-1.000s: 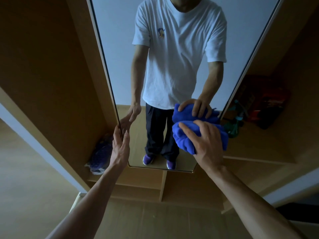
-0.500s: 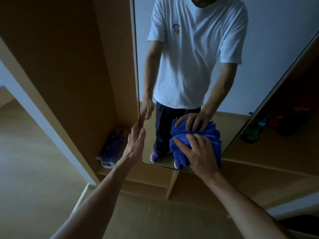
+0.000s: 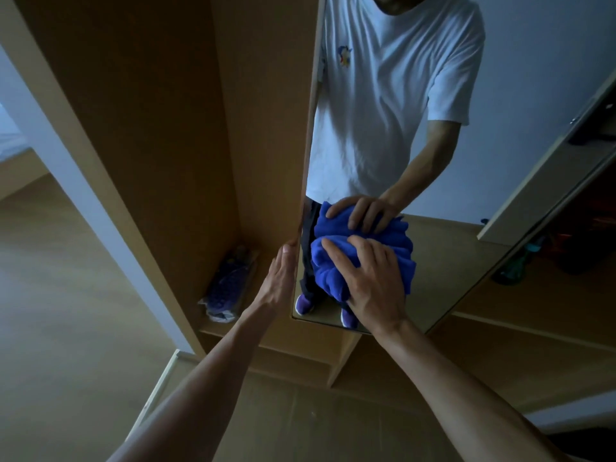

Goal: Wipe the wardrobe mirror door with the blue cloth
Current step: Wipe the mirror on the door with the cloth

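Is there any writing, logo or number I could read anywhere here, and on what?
No readable text anywhere.
T-shirt emblem, reflected in the mirror door: a small coloured picture, no letters legible.
Purple-patterned packet in the wardrobe: too blurred to read.

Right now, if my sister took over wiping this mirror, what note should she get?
Left hand: fingers straight, resting on the left edge of the mirror door, as if steadying it.
Right hand: holds the bunched blue cloth pressed against the glass, low and near the left side.
Done: cannot tell; the glass shows no marks of where it was wiped.
Left: probably the rest of the glass, above and to the right.
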Demonstrator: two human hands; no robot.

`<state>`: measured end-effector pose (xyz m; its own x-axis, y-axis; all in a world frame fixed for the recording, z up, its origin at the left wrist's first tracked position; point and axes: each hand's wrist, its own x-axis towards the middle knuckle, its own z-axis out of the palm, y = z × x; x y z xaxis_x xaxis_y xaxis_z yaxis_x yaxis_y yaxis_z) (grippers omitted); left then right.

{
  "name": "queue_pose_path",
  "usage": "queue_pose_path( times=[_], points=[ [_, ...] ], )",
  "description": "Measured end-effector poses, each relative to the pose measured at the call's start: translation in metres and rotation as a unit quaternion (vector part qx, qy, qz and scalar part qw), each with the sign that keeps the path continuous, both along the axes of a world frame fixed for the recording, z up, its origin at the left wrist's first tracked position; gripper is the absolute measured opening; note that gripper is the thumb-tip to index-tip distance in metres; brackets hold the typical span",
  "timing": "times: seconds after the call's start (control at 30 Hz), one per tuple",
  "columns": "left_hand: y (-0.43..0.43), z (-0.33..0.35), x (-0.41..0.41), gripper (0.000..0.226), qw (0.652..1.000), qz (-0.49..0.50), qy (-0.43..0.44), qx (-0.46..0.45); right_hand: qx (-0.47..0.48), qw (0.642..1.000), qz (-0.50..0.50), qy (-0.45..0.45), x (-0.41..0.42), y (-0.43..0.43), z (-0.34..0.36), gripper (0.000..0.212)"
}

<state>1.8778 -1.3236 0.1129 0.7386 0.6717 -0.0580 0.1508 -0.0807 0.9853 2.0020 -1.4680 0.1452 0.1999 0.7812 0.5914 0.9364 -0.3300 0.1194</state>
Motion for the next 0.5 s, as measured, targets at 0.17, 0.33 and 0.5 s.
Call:
queue_pose_path(
  times=[0.17, 0.33, 0.5],
  points=[
    [0.004, 0.002, 0.000, 0.039, 0.999, 0.009, -0.011, -0.034, -0.020, 1.000, 0.011, -0.019, -0.013, 0.019, -0.020, 0.049],
    [0.009, -0.001, -0.001, 0.070, 0.998, 0.004, 0.002, -0.066, -0.032, 0.998, -0.009, 0.063, -0.034, 0.036, -0.044, 0.071],
    [0.013, -0.008, -0.004, 0.070, 0.997, 0.000, 0.001, -0.079, 0.082, 0.977, -0.029, 0.195, -0.046, 0.043, -0.057, 0.064]
  ],
)
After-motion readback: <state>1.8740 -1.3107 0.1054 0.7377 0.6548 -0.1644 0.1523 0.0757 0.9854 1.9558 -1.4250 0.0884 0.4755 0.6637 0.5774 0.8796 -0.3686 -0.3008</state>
